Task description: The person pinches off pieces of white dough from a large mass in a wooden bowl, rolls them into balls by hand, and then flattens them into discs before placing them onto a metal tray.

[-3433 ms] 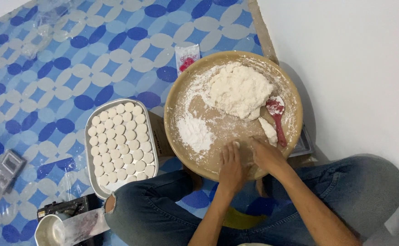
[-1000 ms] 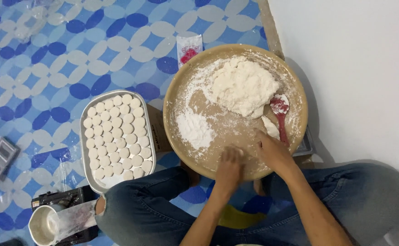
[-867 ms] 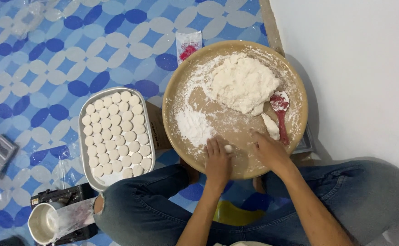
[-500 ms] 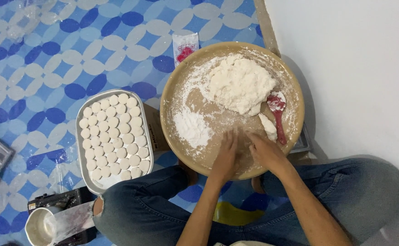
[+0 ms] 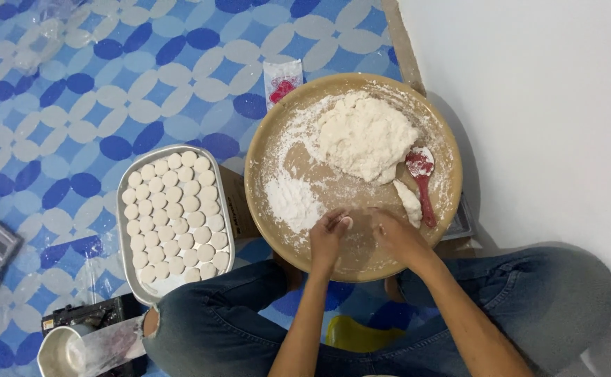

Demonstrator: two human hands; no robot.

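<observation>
A round tan tray dusted with flour holds a big lump of white dough, a flour heap and a red spoon. My left hand rests on the tray's near part with a small white dough piece at its fingertips. My right hand lies just beside it, fingers curled on the floured surface; whether it holds dough I cannot tell. A small strip of dough lies next to the spoon.
A metal baking tray filled with several rows of flat round dough pieces sits left of the round tray. A small packet lies beyond it. A white cup and dark box are near my left knee. White wall on the right.
My hands shifted slightly on the tray's near part, the left one drawing closer to the right with a small dough piece at its fingers. The view drifted a little.
</observation>
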